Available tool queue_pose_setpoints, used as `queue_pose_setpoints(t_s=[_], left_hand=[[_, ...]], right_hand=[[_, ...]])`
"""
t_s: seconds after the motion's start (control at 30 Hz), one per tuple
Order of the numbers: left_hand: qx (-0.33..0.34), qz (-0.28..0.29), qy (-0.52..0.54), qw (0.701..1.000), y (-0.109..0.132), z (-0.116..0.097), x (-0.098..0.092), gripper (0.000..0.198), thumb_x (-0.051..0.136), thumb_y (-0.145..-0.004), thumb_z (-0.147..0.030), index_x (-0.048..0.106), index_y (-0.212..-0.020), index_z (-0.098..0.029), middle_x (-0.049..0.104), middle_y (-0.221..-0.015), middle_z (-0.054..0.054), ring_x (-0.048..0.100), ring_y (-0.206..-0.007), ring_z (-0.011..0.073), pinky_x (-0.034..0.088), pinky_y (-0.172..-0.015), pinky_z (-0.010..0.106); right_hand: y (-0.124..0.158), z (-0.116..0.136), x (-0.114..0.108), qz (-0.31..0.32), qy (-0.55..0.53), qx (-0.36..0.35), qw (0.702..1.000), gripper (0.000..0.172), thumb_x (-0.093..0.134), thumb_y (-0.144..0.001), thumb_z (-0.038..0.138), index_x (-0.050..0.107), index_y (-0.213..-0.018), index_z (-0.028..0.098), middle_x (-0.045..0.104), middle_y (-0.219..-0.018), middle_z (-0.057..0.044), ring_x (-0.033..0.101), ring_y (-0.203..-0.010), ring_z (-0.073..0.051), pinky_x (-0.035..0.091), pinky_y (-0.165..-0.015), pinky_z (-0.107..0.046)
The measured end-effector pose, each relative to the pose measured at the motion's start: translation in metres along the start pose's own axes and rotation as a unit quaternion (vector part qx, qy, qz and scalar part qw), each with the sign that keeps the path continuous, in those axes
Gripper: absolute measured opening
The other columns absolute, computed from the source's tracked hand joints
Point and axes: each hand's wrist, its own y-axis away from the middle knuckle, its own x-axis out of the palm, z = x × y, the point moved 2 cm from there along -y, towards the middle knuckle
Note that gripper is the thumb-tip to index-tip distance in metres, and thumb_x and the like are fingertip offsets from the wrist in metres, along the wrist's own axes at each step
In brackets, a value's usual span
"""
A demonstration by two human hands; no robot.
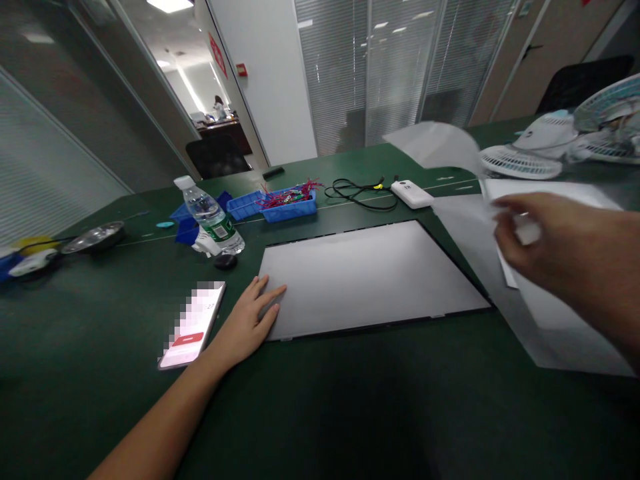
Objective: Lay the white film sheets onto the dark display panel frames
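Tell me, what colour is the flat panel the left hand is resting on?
Pale grey, with dark edging around the panel; best seen in the head view.

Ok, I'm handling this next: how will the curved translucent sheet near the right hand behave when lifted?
The translucent sheet will probably flop, since its far part bows near the right hand. It's likely light, as it looks thin. With no visible frame, it may crease.

Blur takes the right hand [545, 240], so I can't tell exactly where it meets the translucent sheet [437, 145]. By the far edge of the table [350, 413], rightward, a fan cage [610, 103] is cut off; pixelation covers part of the phone screen [191, 339].
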Motion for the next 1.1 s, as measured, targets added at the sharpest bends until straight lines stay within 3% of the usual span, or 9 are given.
queue_pose_setpoints(t_s=[0.07, 0.13, 0.23, 0.5, 0.57, 0.7, 0.8, 0.97, 1.1], left_hand=[[-0.004, 0.006, -0.001, 1.0, 0.0, 0.0, 0.0, 0.063, 0.041, -0.111, -0.059, 0.062, -0.161, -0.025, 0.035, -0.181, 0.017, 0.024, -0.171, 0.04, 0.026, -0.135, 0.066], [-0.004, 0.009, -0.002, 1.0, 0.0, 0.002, 0.001, 0.064, 0.04, -0.111, -0.059, 0.062, -0.161, -0.024, 0.034, -0.181, 0.016, 0.024, -0.171, 0.0396, 0.025, -0.135, 0.066], [-0.005, 0.0, 0.001, 1.0, -0.001, 0.005, 0.002, 0.068, 0.04, -0.111, -0.059, 0.058, -0.163, -0.02, 0.035, -0.181, 0.017, 0.024, -0.171, 0.039, 0.024, -0.136, 0.065], [0.065, -0.02, 0.117, 0.991, -0.002, -0.003, -0.008, 0.067, 0.058, -0.102, -0.066, 0.063, -0.157, -0.028, 0.06, -0.165, 0.011, 0.052, -0.156, 0.04, 0.039, -0.132, 0.06], [0.016, -0.036, 0.145, 0.989, -0.002, 0.0, -0.007, 0.072, 0.059, -0.1, -0.069, 0.063, -0.158, -0.027, 0.06, -0.166, 0.009, 0.049, -0.159, 0.0393, 0.037, -0.133, 0.058], [-0.135, -0.125, 0.193, 0.964, -0.002, 0.018, -0.001, 0.073, 0.046, -0.107, -0.066, 0.059, -0.161, -0.02, 0.063, -0.162, 0.013, 0.051, -0.158, 0.0338, 0.032, -0.136, 0.054], [-0.157, -0.164, 0.216, 0.95, -0.003, 0.025, 0.001, 0.071, 0.044, -0.109, -0.067, 0.065, -0.156, -0.018, 0.068, -0.156, 0.013, 0.053, -0.157, 0.032, 0.029, -0.137, 0.053], [-0.149, -0.112, 0.192, 0.964, -0.004, 0.021, 0.0, 0.079, 0.062, -0.1, -0.064, 0.055, -0.165, -0.019, 0.057, -0.167, 0.013, 0.055, -0.155, 0.0343, 0.036, -0.134, 0.053], [-0.141, -0.087, 0.133, 0.977, -0.003, 0.012, -0.001, 0.084, 0.062, -0.096, -0.063, 0.052, -0.166, -0.018, 0.053, -0.17, 0.015, 0.053, -0.156, 0.0365, 0.038, -0.133, 0.054]], right_hand=[[0.007, 0.037, 0.001, -0.039, -0.018, -0.145, 0.989, 0.032, 0.056, -0.106, 0.03, 0.077, -0.128, 0.018, 0.081, -0.109, -0.014, 0.072, -0.087, -0.029, 0.04, -0.063, -0.039], [0.018, 0.057, 0.012, -0.043, -0.07, -0.27, 0.959, 0.03, 0.055, -0.105, 0.019, 0.078, -0.125, 0.018, 0.081, -0.114, -0.013, 0.073, -0.098, -0.028, 0.049, -0.075, -0.039], [0.035, 0.067, 0.03, -0.022, -0.142, -0.366, 0.919, 0.032, 0.052, -0.107, 0.012, 0.076, -0.127, 0.019, 0.08, -0.122, -0.011, 0.072, -0.109, -0.026, 0.052, -0.087, -0.038], [0.047, 0.075, 0.044, 0.039, -0.17, -0.383, 0.907, 0.035, 0.051, -0.107, 0.01, 0.074, -0.131, 0.02, 0.079, -0.117, -0.009, 0.07, -0.097, -0.022, 0.051, -0.082, -0.036], [0.047, 0.075, 0.044, 0.043, -0.171, -0.378, 0.909, 0.034, 0.052, -0.106, 0.011, 0.074, -0.131, 0.019, 0.079, -0.115, -0.009, 0.069, -0.095, -0.022, 0.05, -0.082, -0.036], [0.047, 0.075, 0.043, 0.037, -0.177, -0.378, 0.908, 0.032, 0.053, -0.107, 0.013, 0.074, -0.132, 0.02, 0.078, -0.111, -0.01, 0.066, -0.093, -0.022, 0.048, -0.08, -0.035], [0.048, 0.079, 0.042, 0.023, -0.2, -0.39, 0.899, 0.03, 0.055, -0.108, 0.014, 0.074, -0.131, 0.02, 0.077, -0.109, -0.01, 0.065, -0.094, -0.021, 0.047, -0.08, -0.035], [0.05, 0.087, 0.041, 0.02, -0.253, -0.42, 0.871, 0.03, 0.056, -0.108, 0.014, 0.075, -0.131, 0.02, 0.078, -0.112, -0.01, 0.067, -0.101, -0.022, 0.049, -0.084, -0.035], [0.051, 0.091, 0.041, 0.041, -0.266, -0.426, 0.864, 0.03, 0.056, -0.109, 0.018, 0.076, -0.131, 0.02, 0.08, -0.12, -0.009, 0.071, -0.109, -0.022, 0.053, -0.088, -0.036]])
